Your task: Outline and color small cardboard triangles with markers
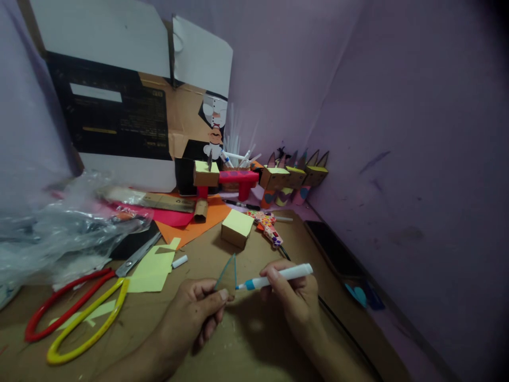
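My left hand (198, 309) pinches a small triangular piece of brown cardboard (228, 276) upright between thumb and fingers, just above the cardboard work surface (246, 345). My right hand (293, 296) grips a white marker with a blue collar (278, 276); its tip touches the triangle's right edge. Behind the hands sits a small cardboard box with a yellow top (237, 227). A white marker cap (180, 261) lies to the left.
Large scissors with red and yellow handles (79, 307) lie at the left on yellow paper scraps (153, 268). A crumpled plastic bag (59, 228), orange paper (199, 223), a printed carton (131, 106), small box figures with pointed ears (294, 175) and a dark phone (338, 249) ring the space.
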The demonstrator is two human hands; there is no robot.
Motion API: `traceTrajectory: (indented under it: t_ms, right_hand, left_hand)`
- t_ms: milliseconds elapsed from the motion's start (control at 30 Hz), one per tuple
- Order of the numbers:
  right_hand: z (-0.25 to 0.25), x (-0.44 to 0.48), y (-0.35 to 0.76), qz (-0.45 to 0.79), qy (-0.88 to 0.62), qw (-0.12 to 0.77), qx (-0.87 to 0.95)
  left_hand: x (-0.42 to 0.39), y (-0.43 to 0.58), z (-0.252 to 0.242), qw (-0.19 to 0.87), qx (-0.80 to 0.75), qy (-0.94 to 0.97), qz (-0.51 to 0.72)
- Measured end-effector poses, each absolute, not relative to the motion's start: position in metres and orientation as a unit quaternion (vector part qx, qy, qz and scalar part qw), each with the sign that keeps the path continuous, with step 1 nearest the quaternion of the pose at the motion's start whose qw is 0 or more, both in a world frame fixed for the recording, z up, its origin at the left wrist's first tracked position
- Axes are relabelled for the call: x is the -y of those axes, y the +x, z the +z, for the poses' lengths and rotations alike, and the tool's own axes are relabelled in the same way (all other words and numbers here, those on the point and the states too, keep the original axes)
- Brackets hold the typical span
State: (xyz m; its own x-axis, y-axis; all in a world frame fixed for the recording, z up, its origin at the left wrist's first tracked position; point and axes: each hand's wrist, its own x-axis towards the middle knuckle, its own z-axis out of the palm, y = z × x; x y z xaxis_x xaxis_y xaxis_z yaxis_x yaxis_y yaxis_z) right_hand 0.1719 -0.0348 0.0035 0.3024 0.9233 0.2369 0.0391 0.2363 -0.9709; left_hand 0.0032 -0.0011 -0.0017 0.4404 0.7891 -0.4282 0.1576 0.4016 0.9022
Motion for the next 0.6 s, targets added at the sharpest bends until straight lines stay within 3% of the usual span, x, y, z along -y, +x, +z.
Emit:
traceTrajectory:
  t_ms: [600]
  right_hand:
    - [0.0031, 0.0377, 0.1717, 0.380, -0.492, 0.618, 0.482]
  left_hand:
    - [0.0014, 0.0030, -0.0016, 0.688, -0.467, 0.503, 0.237]
